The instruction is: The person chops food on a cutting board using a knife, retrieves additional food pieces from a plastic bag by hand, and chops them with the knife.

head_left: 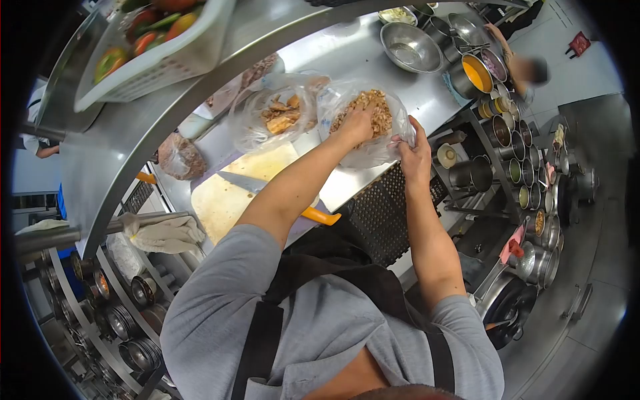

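Note:
A clear plastic bag [398,119] lies open on the steel counter, with chopped brown food pieces [381,121] inside. My left hand [361,127] reaches into the bag, its fingers spread over the pieces and their tips partly buried. At the bag's right edge, my right hand [415,152] pinches the plastic between thumb and fingers. Just left of this bag sits another plastic bag [243,127] holding larger brown chunks [283,115]. Below my left forearm, a knife [243,181] with an orange handle rests on a pale cutting board [217,203].
A steel bowl [412,50] stands at the back, near a pot of orange liquid [476,72]. A white basket of vegetables [160,60] sits on the raised shelf at upper left. At far left lies a bagged reddish lump [181,157]. Another person's arm [501,43] reaches towards pots at right.

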`<state>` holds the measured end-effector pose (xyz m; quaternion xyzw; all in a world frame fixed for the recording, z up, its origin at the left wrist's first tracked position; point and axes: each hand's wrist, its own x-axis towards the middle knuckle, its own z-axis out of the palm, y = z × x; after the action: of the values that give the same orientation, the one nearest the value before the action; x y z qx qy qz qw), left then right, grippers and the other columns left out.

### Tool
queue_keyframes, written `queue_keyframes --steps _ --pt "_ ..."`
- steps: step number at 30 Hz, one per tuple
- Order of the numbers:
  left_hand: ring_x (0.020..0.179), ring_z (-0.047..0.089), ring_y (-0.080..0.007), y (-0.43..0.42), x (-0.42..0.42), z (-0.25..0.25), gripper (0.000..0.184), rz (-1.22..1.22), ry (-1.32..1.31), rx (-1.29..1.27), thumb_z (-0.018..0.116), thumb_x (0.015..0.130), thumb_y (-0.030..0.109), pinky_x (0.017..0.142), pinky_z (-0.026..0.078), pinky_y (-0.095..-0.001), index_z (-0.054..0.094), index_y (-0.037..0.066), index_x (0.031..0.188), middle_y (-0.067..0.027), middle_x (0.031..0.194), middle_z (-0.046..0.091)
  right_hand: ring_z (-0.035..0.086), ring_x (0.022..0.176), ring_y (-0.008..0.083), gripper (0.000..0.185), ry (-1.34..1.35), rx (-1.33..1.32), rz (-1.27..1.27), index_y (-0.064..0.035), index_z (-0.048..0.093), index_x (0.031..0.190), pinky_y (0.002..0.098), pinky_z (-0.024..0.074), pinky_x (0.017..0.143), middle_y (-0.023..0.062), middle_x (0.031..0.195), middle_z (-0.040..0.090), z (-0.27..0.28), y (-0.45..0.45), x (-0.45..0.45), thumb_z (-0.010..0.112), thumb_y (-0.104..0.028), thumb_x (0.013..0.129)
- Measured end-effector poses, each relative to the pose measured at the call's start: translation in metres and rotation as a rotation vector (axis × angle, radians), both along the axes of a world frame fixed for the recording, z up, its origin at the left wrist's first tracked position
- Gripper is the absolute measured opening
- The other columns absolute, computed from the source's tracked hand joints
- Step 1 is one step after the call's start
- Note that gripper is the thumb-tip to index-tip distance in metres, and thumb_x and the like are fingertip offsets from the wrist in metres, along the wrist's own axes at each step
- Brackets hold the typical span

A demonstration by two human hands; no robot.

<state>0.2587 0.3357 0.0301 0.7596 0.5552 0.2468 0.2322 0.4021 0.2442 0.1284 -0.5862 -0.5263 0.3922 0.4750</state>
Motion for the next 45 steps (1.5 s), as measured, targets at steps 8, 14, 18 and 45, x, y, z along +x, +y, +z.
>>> queue_keyframes --steps 8,14,18,45 --pt "0.125 0.051 -0.0380 0.004 -0.010 0.038 0.055 -0.212 0.408 -0.382 0.062 0.081 0.023 0.104 0.041 -0.0451 0.054 0.011 0.134 -0.0178 0.134 0.055 0.066 0.082 0.0156 0.058 0.044 -0.037 0.074 0.0030 0.046 0.138 0.0262 0.0522 0.076 0.0123 0.099 0.067 -0.002 0.037 0.037 0.049 0.005 0.080" --pt "0.124 0.054 -0.0309 -0.025 -0.031 0.036 0.055 -0.183 0.720 -0.473 0.061 0.083 0.022 0.100 0.045 -0.0448 0.054 0.024 0.138 -0.0101 0.126 0.062 0.066 0.084 0.0159 0.058 0.209 -0.107 0.285 0.0043 0.044 0.138 0.0267 0.0513 0.080 0.0128 0.100 0.067 -0.006 0.031 0.036 0.049 0.005 0.080" --pt "0.119 0.055 -0.0384 -0.042 -0.036 0.052 0.048 -0.094 0.235 -0.262 0.067 0.081 0.023 0.100 0.045 -0.0452 0.061 0.015 0.128 -0.0170 0.126 0.060 0.065 0.086 0.0155 0.061 0.264 -0.133 0.409 0.0012 0.037 0.145 0.0270 0.0501 0.079 0.0100 0.097 0.066 -0.021 0.027 0.042 0.053 0.006 0.086" --pt "0.093 0.067 -0.0358 0.078 -0.150 0.067 0.045 0.010 -0.305 0.024 0.060 0.079 0.033 0.081 0.053 -0.0420 0.064 0.011 0.117 -0.0239 0.103 0.068 0.068 0.097 0.0384 0.040 -0.669 -0.433 0.294 -0.0023 0.064 0.118 0.0430 0.0526 0.082 0.0255 0.100 0.069 -0.135 -0.226 0.050 0.066 -0.032 0.091"
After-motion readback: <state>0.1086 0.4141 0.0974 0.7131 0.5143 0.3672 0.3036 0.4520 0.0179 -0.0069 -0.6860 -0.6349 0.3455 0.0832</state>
